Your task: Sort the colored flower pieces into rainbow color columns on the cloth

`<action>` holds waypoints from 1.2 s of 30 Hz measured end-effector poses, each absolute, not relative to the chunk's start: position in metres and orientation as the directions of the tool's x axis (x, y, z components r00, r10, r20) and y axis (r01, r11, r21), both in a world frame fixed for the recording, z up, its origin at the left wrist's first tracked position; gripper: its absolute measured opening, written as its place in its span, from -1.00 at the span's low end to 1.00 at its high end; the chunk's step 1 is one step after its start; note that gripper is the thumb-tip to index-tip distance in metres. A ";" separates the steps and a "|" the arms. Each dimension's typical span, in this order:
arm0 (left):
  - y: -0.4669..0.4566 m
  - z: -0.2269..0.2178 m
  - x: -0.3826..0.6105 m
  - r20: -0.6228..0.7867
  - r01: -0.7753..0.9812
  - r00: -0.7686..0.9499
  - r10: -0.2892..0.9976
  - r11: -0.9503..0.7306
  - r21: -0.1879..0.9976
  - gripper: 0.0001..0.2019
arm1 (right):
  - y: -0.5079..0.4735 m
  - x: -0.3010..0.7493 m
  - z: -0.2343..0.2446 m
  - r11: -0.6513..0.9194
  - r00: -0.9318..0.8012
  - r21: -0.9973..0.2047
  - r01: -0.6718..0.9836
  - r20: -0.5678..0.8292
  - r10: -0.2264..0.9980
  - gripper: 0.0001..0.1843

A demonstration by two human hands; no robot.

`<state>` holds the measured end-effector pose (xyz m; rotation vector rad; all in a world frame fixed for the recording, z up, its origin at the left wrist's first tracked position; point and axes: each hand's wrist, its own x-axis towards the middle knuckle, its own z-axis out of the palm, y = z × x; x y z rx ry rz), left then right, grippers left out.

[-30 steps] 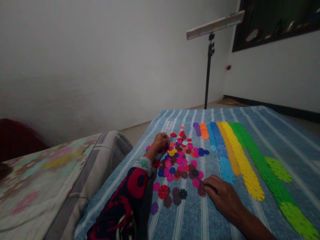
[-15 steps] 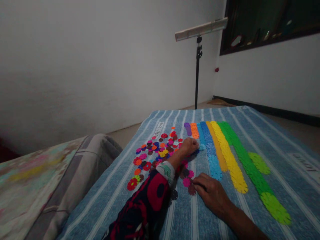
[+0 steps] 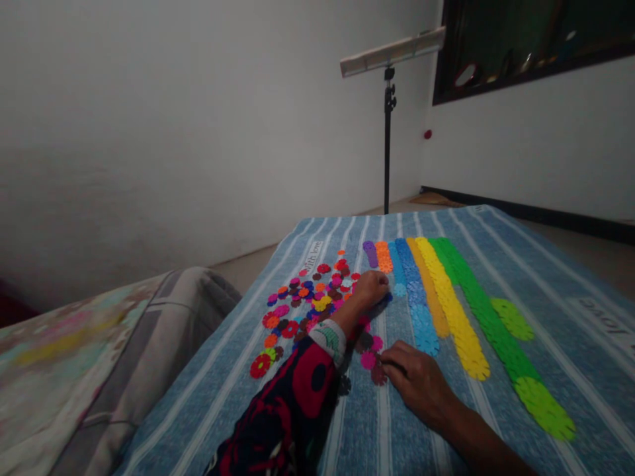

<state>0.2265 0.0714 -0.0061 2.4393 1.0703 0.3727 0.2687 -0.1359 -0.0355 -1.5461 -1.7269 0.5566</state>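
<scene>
My left hand (image 3: 371, 289), in a dark red-patterned sleeve, has its fingers curled together at the right edge of a loose pile of coloured snowflake discs (image 3: 323, 303). A dark blue disc (image 3: 389, 297) shows by its fingertips. Just right of them a light blue disc (image 3: 399, 289) lies at the near end of a short blue row (image 3: 394, 260). My right hand (image 3: 421, 382) rests lower down, thumb and fingers pinched beside a brown disc (image 3: 380, 375) and a pink disc (image 3: 368, 359). Whatever is between the fingers of either hand is hidden.
Overlapping rows of discs run along the striped blue cloth (image 3: 555, 330): purple (image 3: 370, 254), orange (image 3: 383, 256), blue (image 3: 411, 281), yellow (image 3: 459, 324) and green (image 3: 489, 317). Left stands a cloth-covered surface (image 3: 89, 350). A black stand (image 3: 387, 152) rises behind.
My left hand has drawn back slightly left from the light blue disc, which now lies uncovered at the row's end. My right hand has barely moved. The view has shifted a little.
</scene>
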 end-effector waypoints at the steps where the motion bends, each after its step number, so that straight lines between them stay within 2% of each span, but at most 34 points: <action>1: 0.070 -0.003 0.220 0.071 0.640 0.661 0.747 -0.610 0.468 -0.81 | -0.136 0.269 -0.036 0.182 0.000 -0.735 0.653 0.240 0.971 -0.72; 7: 0.055 0.002 0.156 0.171 0.767 0.595 0.785 -0.619 0.171 -0.77 | -0.137 0.272 -0.046 0.195 0.002 -0.724 0.662 0.262 0.965 -0.74; 10: 0.037 -0.003 0.126 0.172 0.774 0.600 0.781 -0.622 0.120 -0.73 | -0.137 0.273 -0.050 0.217 -0.014 -0.723 0.656 0.276 0.961 -0.74; 15: -0.005 -0.007 0.102 0.114 0.675 0.712 0.693 -0.720 0.161 -0.74 | -0.140 0.274 -0.050 0.235 0.018 -0.726 0.646 0.321 0.947 -0.76; 20: -0.029 -0.004 0.088 0.133 0.539 0.797 0.589 -0.793 0.285 -0.80 | -0.142 0.275 -0.050 0.248 0.014 -0.742 0.622 0.327 0.945 -0.76; 23: -0.029 -0.003 0.077 0.202 0.585 0.731 0.652 -0.751 0.305 -0.78 | -0.142 0.276 -0.051 0.247 0.023 -0.735 0.632 0.337 0.941 -0.77; 27: -0.028 -0.006 0.065 0.183 0.760 0.580 0.794 -0.608 0.232 -0.80 | -0.142 0.277 -0.051 0.260 0.025 -0.718 0.646 0.360 0.933 -0.78; 30: -0.034 -0.013 0.062 0.183 0.710 0.640 0.747 -0.665 0.233 -0.75 | -0.142 0.277 -0.051 0.276 0.019 -0.709 0.649 0.378 0.926 -0.77; 33: -0.040 -0.019 0.063 0.227 0.615 0.701 0.676 -0.734 0.288 -0.71 | -0.143 0.278 -0.050 0.270 0.015 -0.702 0.659 0.371 0.929 -0.77; 36: -0.037 -0.020 0.061 0.252 0.591 0.695 0.674 -0.734 0.334 -0.72 | -0.143 0.278 -0.050 0.258 0.015 -0.707 0.659 0.355 0.935 -0.76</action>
